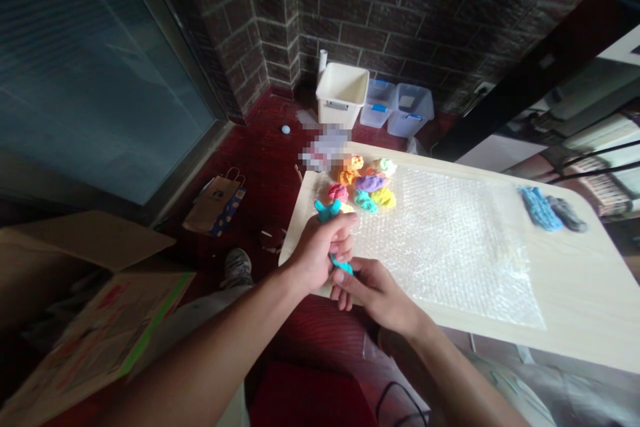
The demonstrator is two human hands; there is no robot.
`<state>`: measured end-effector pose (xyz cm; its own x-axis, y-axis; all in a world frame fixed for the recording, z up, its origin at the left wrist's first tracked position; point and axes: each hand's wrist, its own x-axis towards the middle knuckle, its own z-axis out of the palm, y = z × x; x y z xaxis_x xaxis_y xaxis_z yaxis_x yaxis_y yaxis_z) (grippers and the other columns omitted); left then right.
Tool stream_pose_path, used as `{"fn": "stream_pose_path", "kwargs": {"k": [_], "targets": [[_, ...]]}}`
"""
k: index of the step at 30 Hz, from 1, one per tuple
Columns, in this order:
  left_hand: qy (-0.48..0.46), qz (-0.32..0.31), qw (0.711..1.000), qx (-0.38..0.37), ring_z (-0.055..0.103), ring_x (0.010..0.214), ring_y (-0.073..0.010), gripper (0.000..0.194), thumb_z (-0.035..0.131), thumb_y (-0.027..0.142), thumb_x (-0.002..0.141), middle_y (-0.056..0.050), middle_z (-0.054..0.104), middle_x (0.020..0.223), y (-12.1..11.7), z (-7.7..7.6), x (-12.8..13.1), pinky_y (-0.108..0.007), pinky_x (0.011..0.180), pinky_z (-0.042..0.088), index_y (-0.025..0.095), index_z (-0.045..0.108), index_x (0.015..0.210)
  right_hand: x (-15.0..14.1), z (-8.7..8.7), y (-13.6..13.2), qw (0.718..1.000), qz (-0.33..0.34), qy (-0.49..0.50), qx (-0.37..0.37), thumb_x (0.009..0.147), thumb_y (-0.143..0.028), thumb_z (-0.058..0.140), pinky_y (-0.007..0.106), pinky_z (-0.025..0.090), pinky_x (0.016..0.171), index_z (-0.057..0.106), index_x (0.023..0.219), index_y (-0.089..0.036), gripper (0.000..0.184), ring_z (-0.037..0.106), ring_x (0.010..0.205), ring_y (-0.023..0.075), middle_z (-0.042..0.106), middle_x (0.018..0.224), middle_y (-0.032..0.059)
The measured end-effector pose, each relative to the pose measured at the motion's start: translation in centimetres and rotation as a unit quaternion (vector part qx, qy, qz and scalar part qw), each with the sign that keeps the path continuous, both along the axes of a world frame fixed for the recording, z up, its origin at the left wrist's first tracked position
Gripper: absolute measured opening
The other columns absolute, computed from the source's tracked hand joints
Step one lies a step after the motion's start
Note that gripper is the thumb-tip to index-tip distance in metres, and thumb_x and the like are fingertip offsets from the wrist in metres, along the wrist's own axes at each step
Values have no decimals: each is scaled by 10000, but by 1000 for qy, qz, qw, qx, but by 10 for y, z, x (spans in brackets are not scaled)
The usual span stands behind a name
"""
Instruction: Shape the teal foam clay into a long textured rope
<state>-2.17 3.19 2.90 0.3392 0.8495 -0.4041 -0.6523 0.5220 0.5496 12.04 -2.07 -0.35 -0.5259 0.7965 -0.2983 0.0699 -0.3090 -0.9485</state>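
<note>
The head view shows two bare hands together near the left end of a pale wooden table (580, 293), both on one turquoise cloth bundle (327, 209). The left hand (317, 247) is wrapped around its middle, fingers curled in, with a forked end sticking out above the fist. The right hand (377, 290) pinches the lower end between thumb and fingers, just beside the left. The bundle is at the table's near edge; whether it touches the tabletop cannot be told.

Just beyond the left hand lies a cluster of crumpled cloth bundles: pink (338, 192), orange (349, 171), purple (371, 183), green (365, 201), yellow (384, 197) and pale mint (385, 166). To their right, a sheet of clear bubble wrap (450, 240) spreads over the table. Well apart, toward the far right end, a blue bundle (540, 208) lies just beside a dark grey one (567, 213).
</note>
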Motion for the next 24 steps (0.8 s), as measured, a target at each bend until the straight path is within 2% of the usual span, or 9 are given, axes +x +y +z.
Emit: {"fn": "stream_pose_path", "kwargs": {"k": [3,5,8,10,11,17,20,22,24], "targets": [[-55,49,997,17,471,514,-55,221,726,157,709,66,480,618,7,8,1,-179,501,414,178,507,729,-8,-2,4,999,-43,20,-11,1012,-634,518,246,435,477,610,824,-170,508,562,446,119,657,580,18],[-52,43,997,42,613,659,-108,210,688,131,692,15,626,770,10,10,-1,-223,611,503,180,584,867,-7,-3,7,995,-72,56,-28,1010,-651,505,235,397,448,594,883,-180,496,531,420,112,639,558,-5],[11,-29,995,95,712,858,-188,330,722,159,771,-66,736,991,9,6,-3,-273,713,541,172,636,1089,0,-1,9,991,-110,78,-27,1007,-643,521,225,340,441,592,929,-182,473,444,415,91,571,533,-46],[55,-85,987,122,734,900,-222,380,742,303,871,-108,754,1027,6,-1,-3,-263,669,527,161,632,1205,5,0,9,991,-117,66,-15,1008,-622,536,228,298,444,585,919,-183,450,390,424,83,528,530,-61],[73,-94,984,130,740,904,-230,416,748,345,885,-117,760,1023,4,-5,-3,-262,662,529,158,626,1235,7,1,9,992,-114,58,-12,1009,-612,543,232,284,448,578,906,-185,440,376,432,83,517,535,-63],[87,-89,982,145,772,905,-251,472,751,379,907,-130,771,1072,2,-16,0,-297,712,587,172,595,1301,4,1,8,994,-107,36,9,1006,-583,561,247,297,481,550,874,-197,408,385,486,95,509,584,-58],[84,-99,980,153,775,929,-254,457,710,378,938,-147,766,1093,4,-18,-2,-302,726,600,168,567,1318,7,3,10,997,-72,7,8,1011,-619,519,258,350,493,572,864,-190,457,439,487,111,556,587,-32],[118,-98,972,178,772,888,-242,437,701,393,941,-144,761,1094,4,-19,-4,-306,707,605,174,560,1292,15,6,15,999,-51,-11,6,999,-640,527,274,408,516,599,843,-174,496,519,515,133,631,632,18],[199,-87,949,229,752,765,-206,394,727,415,915,-105,759,1004,2,-21,-5,-283,646,581,180,589,1200,25,9,20,997,-71,-20,19,981,-629,574,270,431,537,632,902,-164,476,576,581,144,681,732,48]]}}
